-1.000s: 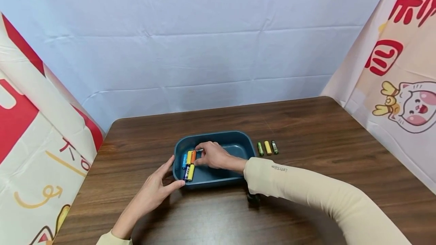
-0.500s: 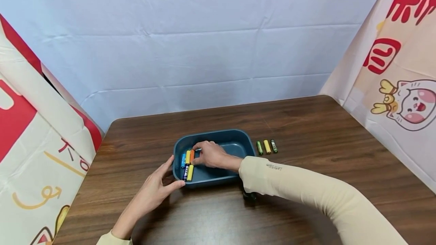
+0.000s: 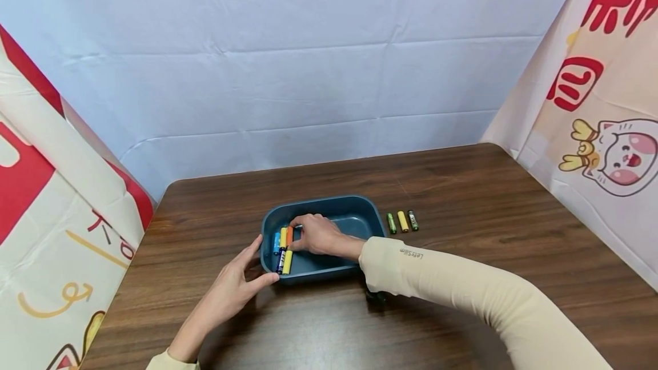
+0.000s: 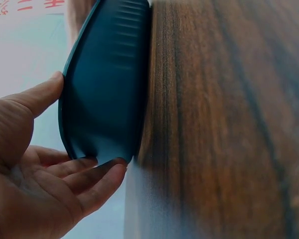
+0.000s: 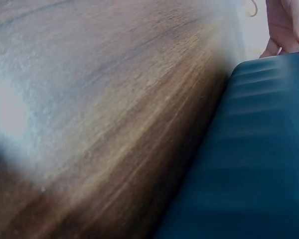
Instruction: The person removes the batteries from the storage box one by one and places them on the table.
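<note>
A dark blue-green plastic basin (image 3: 321, 276) stands on the table. My left hand (image 3: 232, 284) braces its left end with spread fingers; in the left wrist view the thumb touches the rim and the fingertips touch the end wall. Inside the basin, my right hand (image 3: 320, 235) pinches an orange battery (image 3: 290, 235) end to end between thumb and finger. Beside it lie a yellow battery (image 3: 283, 237) and a light blue battery (image 3: 276, 242). Nearer me are a dark blue battery (image 3: 281, 261) and another yellow battery (image 3: 288, 262). The right wrist view shows only the basin's outer wall (image 5: 259, 149).
Right of the basin, a green battery (image 3: 392, 223), a yellow battery (image 3: 403, 222) and a dark green-and-silver battery (image 3: 413, 220) lie in a row on the wooden table (image 3: 483, 204). A white cloth (image 3: 308, 90) hangs behind; printed cloths (image 3: 612, 147) hang at the sides.
My right hand, with the orange battery, has shifted very slightly left, so the battery stands closer to the yellow one. The left hand stays in place on the basin.
</note>
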{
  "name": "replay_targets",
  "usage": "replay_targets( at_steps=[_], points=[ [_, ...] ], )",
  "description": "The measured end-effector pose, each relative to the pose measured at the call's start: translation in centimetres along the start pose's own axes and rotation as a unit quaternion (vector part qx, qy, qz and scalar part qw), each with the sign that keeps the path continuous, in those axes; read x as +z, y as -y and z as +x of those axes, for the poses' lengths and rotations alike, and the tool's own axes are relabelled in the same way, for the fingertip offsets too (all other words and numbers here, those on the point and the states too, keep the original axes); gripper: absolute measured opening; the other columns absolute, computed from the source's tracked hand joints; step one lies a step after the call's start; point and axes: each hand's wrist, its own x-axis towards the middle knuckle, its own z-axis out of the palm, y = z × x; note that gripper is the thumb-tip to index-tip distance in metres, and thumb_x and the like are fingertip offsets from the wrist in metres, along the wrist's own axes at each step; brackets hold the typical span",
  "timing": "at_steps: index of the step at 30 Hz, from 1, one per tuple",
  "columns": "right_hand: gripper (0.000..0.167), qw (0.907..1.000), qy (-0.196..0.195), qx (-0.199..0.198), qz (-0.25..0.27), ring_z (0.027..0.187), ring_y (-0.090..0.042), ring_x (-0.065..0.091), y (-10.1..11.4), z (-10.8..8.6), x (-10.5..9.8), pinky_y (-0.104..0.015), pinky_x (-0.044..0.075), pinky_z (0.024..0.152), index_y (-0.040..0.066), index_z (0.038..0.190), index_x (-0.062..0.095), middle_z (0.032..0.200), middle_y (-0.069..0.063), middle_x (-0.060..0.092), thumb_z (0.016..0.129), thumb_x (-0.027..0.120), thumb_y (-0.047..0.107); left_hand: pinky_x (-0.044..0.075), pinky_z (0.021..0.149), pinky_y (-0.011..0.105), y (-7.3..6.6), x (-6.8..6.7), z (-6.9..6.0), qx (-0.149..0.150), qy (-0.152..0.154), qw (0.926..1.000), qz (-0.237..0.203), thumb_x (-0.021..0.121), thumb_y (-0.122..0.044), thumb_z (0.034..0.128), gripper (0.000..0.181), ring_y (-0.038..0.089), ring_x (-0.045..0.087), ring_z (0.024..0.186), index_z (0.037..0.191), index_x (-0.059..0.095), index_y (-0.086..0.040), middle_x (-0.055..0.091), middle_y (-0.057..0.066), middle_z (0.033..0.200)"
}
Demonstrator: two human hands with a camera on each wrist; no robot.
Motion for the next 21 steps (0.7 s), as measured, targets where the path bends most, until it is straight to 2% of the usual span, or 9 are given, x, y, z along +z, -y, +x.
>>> replay_targets(
  at_steps=[12, 21],
  points=[
    [0.048, 0.9999, 0.007, -0.006, -0.007, 0.046, -0.012, 0.045, -0.1, 0.0, 0.2, -0.023, 0.035, 0.044, 0.008, 0.135, 0.066, 0.06, 0.001, 0.055, 0.093, 0.08, 0.029, 0.05, 0.103, 0.053, 0.1, 0.0, -0.1, 0.003, -0.002, 1.0, 0.0, 0.077, -0.036, 0.0951, 0.089, 0.036, 0.061, 0.126, 0.164, 0.027, -0.009, 0.052, 0.024, 0.149],
    [0.051, 0.9998, 0.003, 0.012, 0.015, 0.054, -0.013, 0.052, -0.3, -0.6, -1.5, -0.025, 0.04, 0.05, 0.009, 0.137, 0.065, 0.069, 0.001, 0.061, 0.092, 0.081, 0.028, 0.049, 0.104, 0.055, -0.2, 0.0, 0.0, -0.002, 0.0, 1.0, 0.009, 0.076, -0.038, 0.0958, 0.089, 0.038, 0.059, 0.129, 0.164, 0.027, -0.01, 0.048, 0.025, 0.153]
  ],
)
